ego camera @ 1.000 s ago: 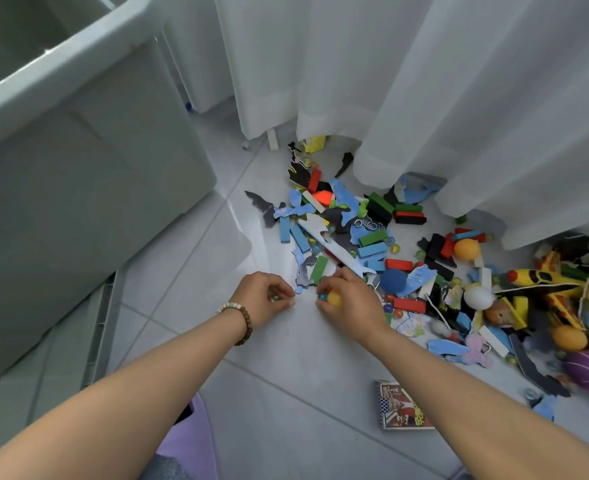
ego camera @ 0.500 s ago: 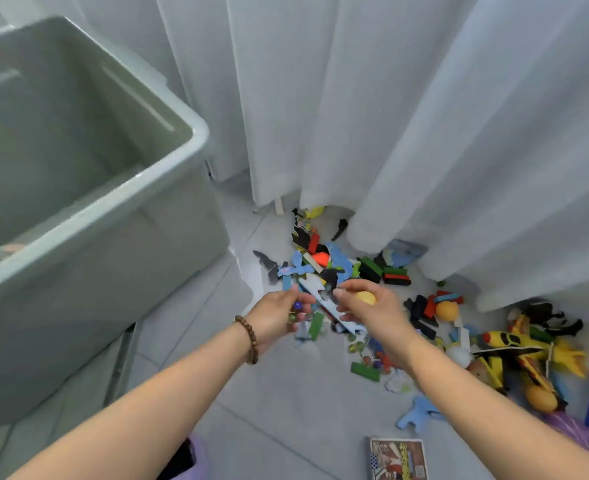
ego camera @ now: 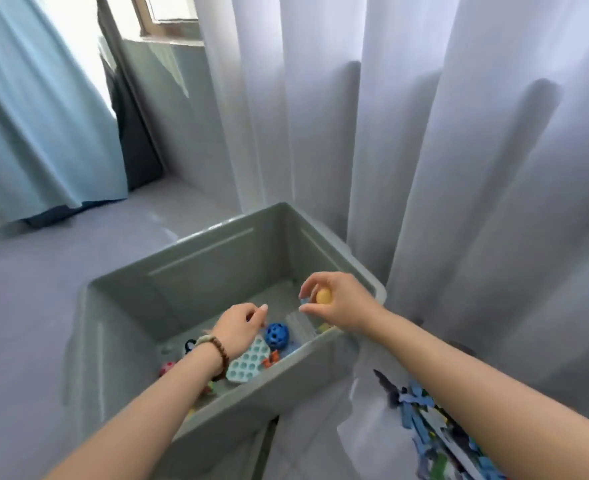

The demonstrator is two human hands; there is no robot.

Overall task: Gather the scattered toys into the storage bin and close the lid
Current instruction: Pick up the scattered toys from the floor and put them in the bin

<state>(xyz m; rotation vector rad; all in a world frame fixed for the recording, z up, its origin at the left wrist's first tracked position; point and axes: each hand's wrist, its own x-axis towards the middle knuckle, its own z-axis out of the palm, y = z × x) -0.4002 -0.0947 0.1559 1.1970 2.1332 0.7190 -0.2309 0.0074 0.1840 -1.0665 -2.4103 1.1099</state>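
Observation:
The grey-green storage bin (ego camera: pixel 217 271) stands open on the floor in the middle of the view. Inside lie a blue holed ball (ego camera: pixel 277 336), a light blue bubble tray (ego camera: pixel 248 362), a pink ball (ego camera: pixel 167 368) and a few small pieces. My right hand (ego camera: pixel 341 306) hovers over the bin's right corner and pinches a yellow ball (ego camera: pixel 323 295). My left hand (ego camera: pixel 239 329), with a bead bracelet on the wrist, is over the bin's inside with fingers curled around small toy pieces that are mostly hidden. Scattered toys (ego camera: pixel 435 427) lie on the floor at the lower right.
A white curtain (ego camera: pixel 424 168) hangs right behind and beside the bin. A blue curtain (ego camera: pixel 37 116) hangs at the far left by a window. Grey floor (ego camera: pixel 26 306) stretches left of the bin. No lid is in view.
Both hands lifted off the toy pile and swung left over the open bin, carrying the yellow ball and small pieces. The view turned from the pile to the bin.

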